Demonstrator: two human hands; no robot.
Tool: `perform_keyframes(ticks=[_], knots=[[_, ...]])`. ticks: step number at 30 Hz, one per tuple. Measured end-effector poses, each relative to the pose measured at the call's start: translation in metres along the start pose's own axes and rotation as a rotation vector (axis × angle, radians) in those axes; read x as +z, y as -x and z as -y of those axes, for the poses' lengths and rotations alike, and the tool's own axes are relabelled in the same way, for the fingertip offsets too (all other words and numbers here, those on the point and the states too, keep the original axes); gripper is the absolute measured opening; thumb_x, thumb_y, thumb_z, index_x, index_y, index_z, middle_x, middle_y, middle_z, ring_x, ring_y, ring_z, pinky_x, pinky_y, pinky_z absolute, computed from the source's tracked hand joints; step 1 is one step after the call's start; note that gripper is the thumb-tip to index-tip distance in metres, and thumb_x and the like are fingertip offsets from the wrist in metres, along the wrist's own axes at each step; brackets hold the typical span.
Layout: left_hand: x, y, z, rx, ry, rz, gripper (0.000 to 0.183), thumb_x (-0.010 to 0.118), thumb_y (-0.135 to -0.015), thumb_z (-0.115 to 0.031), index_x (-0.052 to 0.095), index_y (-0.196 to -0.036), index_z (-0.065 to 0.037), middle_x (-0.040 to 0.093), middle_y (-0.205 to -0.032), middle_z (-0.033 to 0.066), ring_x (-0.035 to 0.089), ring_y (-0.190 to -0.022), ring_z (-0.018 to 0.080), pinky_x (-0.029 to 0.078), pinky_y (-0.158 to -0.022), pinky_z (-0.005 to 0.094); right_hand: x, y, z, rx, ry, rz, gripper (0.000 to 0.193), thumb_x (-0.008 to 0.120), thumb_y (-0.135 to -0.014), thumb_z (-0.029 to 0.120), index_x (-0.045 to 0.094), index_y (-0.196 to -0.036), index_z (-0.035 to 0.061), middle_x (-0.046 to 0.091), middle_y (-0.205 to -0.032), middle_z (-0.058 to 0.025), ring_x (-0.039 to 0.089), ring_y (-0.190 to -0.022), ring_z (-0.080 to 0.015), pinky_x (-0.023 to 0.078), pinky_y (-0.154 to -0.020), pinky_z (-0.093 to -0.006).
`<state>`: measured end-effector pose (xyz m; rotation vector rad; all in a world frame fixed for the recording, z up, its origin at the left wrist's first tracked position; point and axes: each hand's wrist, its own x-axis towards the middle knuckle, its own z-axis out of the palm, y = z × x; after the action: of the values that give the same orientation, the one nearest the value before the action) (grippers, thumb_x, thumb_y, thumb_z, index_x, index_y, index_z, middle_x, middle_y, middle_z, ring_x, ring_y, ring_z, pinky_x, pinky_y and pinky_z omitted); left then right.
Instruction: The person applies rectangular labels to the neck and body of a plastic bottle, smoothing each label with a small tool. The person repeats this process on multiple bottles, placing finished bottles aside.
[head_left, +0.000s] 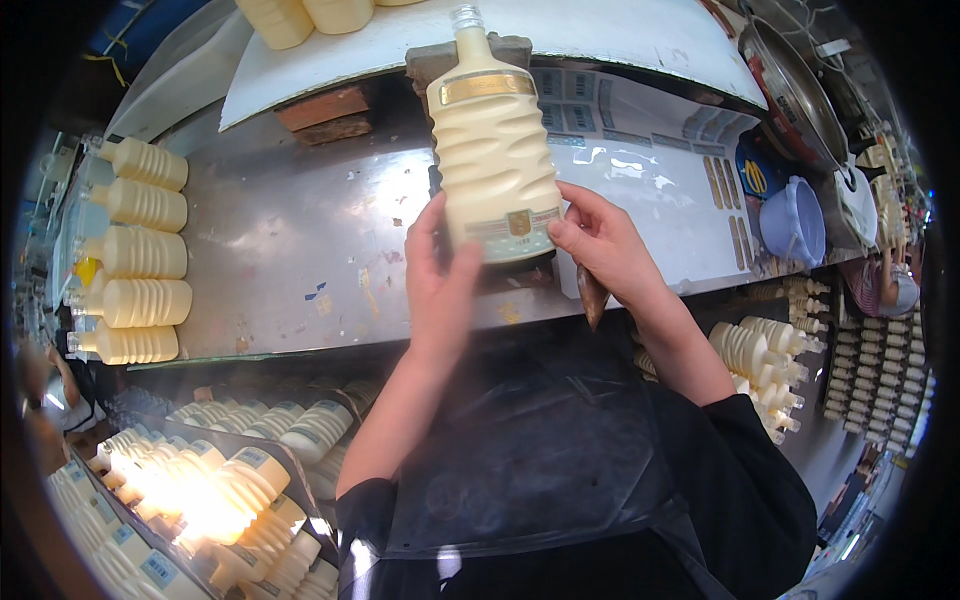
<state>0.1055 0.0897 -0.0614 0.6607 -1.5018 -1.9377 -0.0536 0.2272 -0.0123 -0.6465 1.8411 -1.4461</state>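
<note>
A cream-coloured ribbed bottle (495, 150) lies before me, its clear threaded neck pointing away. It has a gold band near the shoulder and a patterned label strip (515, 224) with a gold emblem near the base. A brown block (425, 62) is under its neck end. My left hand (440, 285) is closed about the lower left edge, its thumb blurred over the front. My right hand (612, 248) grips the lower right edge, thumb at the strip's end. A brown pointed tool (592, 298) hangs beneath the right hand; how it is held is hidden.
Several cream bottles (140, 252) lie along the bench's left end. Label sheets (575, 100) and gold strips (722, 185) lie on the right, near a lilac bucket (793, 222). Bricks (325, 112) stand under a white shelf (620, 40). Crated bottles (215, 480) are below left.
</note>
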Motion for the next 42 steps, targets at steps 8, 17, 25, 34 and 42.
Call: perform_keyframes(ticks=[8,17,25,34,42], knots=[[0.003,0.001,-0.007,-0.028,0.066,0.014,0.063,0.062,-0.098,-0.012,0.037,-0.155,-0.003,0.040,-0.154,0.0138,0.041,-0.143,0.0258,0.033,-0.120,0.0411,-0.001,0.000,0.000,0.015,-0.001,0.004,0.053,0.075,-0.093,0.022,0.061,-0.140,0.0017,0.056,-0.079,0.0049,0.048,-0.073,-0.0029,0.042,-0.066,-0.0211],[0.000,0.002,0.009,0.053,-0.046,-0.018,0.084,0.078,-0.083,-0.015,0.037,-0.155,-0.003,0.044,-0.150,0.0156,0.044,-0.140,0.0296,0.036,-0.118,0.0428,-0.001,0.002,0.004,0.017,-0.095,-0.003,0.047,0.069,-0.099,0.021,0.060,-0.140,0.0001,0.063,-0.089,0.0019,0.051,-0.077,-0.0038,0.044,-0.067,-0.0217],[-0.004,-0.004,0.003,0.459,-0.740,-0.083,0.080,0.089,-0.073,-0.021,0.055,-0.143,-0.003,0.062,-0.125,0.0122,0.055,-0.119,0.0311,0.042,-0.106,0.0423,-0.008,0.002,-0.003,0.012,-0.016,0.008,0.049,0.052,-0.110,0.032,0.056,-0.145,-0.0026,0.055,-0.080,0.0055,0.048,-0.067,-0.0017,0.041,-0.062,-0.0177],[0.004,-0.005,-0.008,0.629,-0.819,-0.176,0.080,0.093,-0.062,-0.021,0.063,-0.133,-0.003,0.066,-0.111,0.0116,0.060,-0.106,0.0331,0.046,-0.096,0.0440,-0.006,-0.002,-0.007,0.030,-0.078,0.013,0.046,0.050,-0.111,0.033,0.064,-0.138,-0.0009,0.051,-0.081,0.0053,0.046,-0.077,-0.0056,0.042,-0.071,-0.0216],[0.003,-0.003,-0.011,0.607,-0.840,-0.150,0.076,0.091,-0.070,-0.021,0.061,-0.136,0.001,0.067,-0.113,0.0121,0.059,-0.108,0.0314,0.046,-0.097,0.0423,-0.007,-0.001,-0.003,0.037,-0.069,0.004,0.044,0.051,-0.109,0.030,0.065,-0.137,-0.0009,0.052,-0.081,0.0049,0.047,-0.077,-0.0057,0.042,-0.070,-0.0220]])
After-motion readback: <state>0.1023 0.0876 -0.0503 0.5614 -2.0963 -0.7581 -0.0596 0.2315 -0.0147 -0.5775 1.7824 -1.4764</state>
